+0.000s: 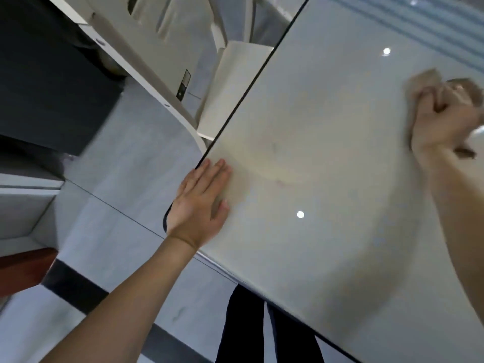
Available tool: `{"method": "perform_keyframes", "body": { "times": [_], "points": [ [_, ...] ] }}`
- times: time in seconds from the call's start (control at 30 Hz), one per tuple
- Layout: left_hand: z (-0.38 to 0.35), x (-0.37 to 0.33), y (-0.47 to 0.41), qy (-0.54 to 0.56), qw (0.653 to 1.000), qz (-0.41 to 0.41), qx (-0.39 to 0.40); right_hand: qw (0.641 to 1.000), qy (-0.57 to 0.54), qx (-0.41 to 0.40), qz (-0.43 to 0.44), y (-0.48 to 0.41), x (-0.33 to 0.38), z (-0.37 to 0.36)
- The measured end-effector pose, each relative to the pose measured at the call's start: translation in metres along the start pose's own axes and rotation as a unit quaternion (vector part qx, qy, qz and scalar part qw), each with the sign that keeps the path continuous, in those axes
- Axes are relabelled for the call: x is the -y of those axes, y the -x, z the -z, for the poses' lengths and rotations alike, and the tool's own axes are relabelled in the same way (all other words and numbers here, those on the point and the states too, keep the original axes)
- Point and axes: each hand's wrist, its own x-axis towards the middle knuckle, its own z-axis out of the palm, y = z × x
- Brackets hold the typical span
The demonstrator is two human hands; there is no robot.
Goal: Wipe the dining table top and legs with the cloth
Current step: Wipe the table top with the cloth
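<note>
The glossy pale grey stone-look dining table top (327, 158) with a thin dark edge and rounded corner fills the view, tilted. The crumpled beige cloth (421, 82), blurred, lies bunched on it near the right edge.

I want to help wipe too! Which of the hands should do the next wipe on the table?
The right hand. It is already closed around the cloth on the table top. The left hand lies flat and empty near the table's corner, likely just bracing.
</note>
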Motion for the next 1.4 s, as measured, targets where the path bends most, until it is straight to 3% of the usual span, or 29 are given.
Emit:
{"method": "perform_keyframes", "body": {
  "times": [0.1,0.23,0.43,0.57,0.6,0.67,0.73,0.8,0.93,1.03,1.17,1.3,1.4],
  "points": [
    [0.000,0.000,0.001,0.018,1.000,0.000,-0.010,0.996,-0.029,0.033,0.072,-0.004,0.098,-0.046],
    [-0.001,0.003,0.000,0.025,1.000,-0.003,-0.015,0.954,-0.052,0.174,0.240,0.084,0.178,-0.079],
    [0.000,0.000,0.000,0.021,1.000,0.006,-0.010,0.882,-0.123,0.278,0.360,0.250,0.097,0.022],
    [0.001,0.000,0.000,0.019,1.000,0.007,-0.011,0.812,-0.084,0.327,0.476,0.259,0.028,0.076],
    [0.000,0.000,0.000,0.022,1.000,0.008,-0.011,0.812,-0.071,0.319,0.483,0.243,0.017,0.079],
    [0.000,-0.001,0.001,0.027,1.000,0.008,-0.014,0.862,-0.059,0.261,0.430,0.201,0.007,0.073],
    [0.000,-0.001,0.000,0.027,0.999,0.006,-0.022,0.929,-0.056,0.192,0.312,0.149,0.008,0.054],
    [0.000,-0.001,-0.001,0.030,0.999,0.006,-0.030,0.972,-0.046,0.115,0.199,0.090,0.023,0.024],
    [-0.002,0.002,0.001,0.030,0.999,0.010,-0.021,0.997,-0.046,0.042,0.048,0.018,0.087,-0.032],
    [-0.002,0.003,0.001,0.033,0.999,0.007,-0.021,0.993,-0.043,0.059,0.090,0.046,0.136,-0.057],
    [-0.002,0.003,0.000,0.031,0.999,0.000,-0.019,0.966,-0.112,0.121,0.197,0.172,0.150,-0.052],
    [-0.001,0.001,-0.001,0.018,1.000,-0.002,-0.016,0.928,-0.099,0.197,0.299,0.291,0.104,0.012],
    [0.001,-0.001,-0.001,0.018,1.000,0.002,-0.003,0.926,-0.082,0.188,0.317,0.311,0.039,0.068]
  ]
}}
